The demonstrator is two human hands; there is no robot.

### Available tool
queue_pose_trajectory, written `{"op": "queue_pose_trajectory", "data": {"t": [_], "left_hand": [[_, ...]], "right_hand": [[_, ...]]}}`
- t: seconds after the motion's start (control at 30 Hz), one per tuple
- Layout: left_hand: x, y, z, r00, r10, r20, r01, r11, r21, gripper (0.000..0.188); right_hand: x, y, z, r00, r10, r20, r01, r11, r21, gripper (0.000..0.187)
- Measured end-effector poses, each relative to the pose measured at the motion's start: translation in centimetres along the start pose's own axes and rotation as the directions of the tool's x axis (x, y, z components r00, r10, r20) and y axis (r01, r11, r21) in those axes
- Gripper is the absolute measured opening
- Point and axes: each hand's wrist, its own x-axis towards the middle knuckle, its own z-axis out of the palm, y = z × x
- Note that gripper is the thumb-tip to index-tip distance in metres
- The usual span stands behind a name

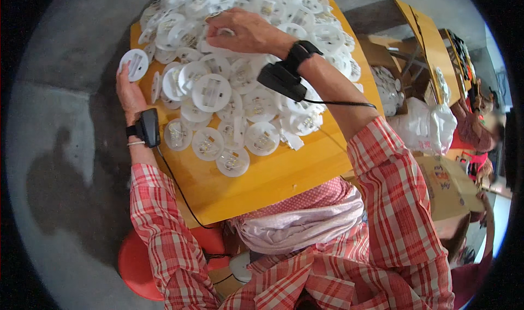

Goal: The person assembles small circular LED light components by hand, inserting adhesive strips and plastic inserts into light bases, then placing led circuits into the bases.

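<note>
White discs [212,92], round and flat, lie in a broad heap over the far and middle parts of the yellow wooden bench [262,173], overlapping at all angles, while its near end shows bare wood. Several discs show a rectangular slot in the middle; others show small metal-coloured parts on their faces. The worker at the near end wears a red-and-white checked shirt [393,195], its sleeves reaching in from both sides of the bench. Beside the bench, low on the worker's left, is a red stool [136,266]. Off to the right stand an open cardboard box [445,187] and, just beyond it, a white plastic bag [423,127]. Pale cloth [300,225] is bunched at the worker's lap.

The right hand [245,32] reaches over the heap, fingers bent downward; something pale shows under them, but I cannot tell whether its grip is closed on anything. The left hand [130,89] is out at the bench's left edge, its grip narrow, pinching one slotted disc [134,65] by the rim, tilted up. Each wrist carries a strapped black box [148,128] with a cable. Smallest is a pale bracelet [136,143] on the left wrist.
</note>
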Motion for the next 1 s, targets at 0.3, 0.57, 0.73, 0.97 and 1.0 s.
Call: {"op": "queue_pose_trajectory", "data": {"t": [0.3,0.57,0.73,0.97,1.0], "left_hand": [[-0.1,-0.2,-0.8,0.999,-0.023,-0.036,0.021,0.999,-0.033,0.039],[-0.7,-0.1,-2.2,0.987,-0.124,0.106,0.119,0.991,0.054,0.040],[1.4,2.8,-15.1,0.977,0.146,0.156,-0.207,0.826,0.525,0.047],[-11.9,8.0,-4.0,0.859,-0.303,0.413,0.339,0.941,-0.016,0.051],[-14.2,6.2,-1.8,0.861,-0.370,0.350,0.391,0.920,0.011,0.048]], "right_hand": [[-3.9,-3.1,-8.0,0.991,0.133,-0.001,-0.133,0.990,0.057,0.023],[-16.8,-9.6,-11.8,0.922,0.382,-0.060,-0.355,0.898,0.259,0.016],[-23.6,-12.1,-9.7,0.863,0.500,0.070,-0.457,0.716,0.528,0.018],[-33.1,-14.2,-2.9,0.808,0.567,0.159,-0.484,0.485,0.728,0.022],[-34.2,-14.8,-2.3,0.781,0.587,0.212,-0.501,0.387,0.774,0.020]]}}
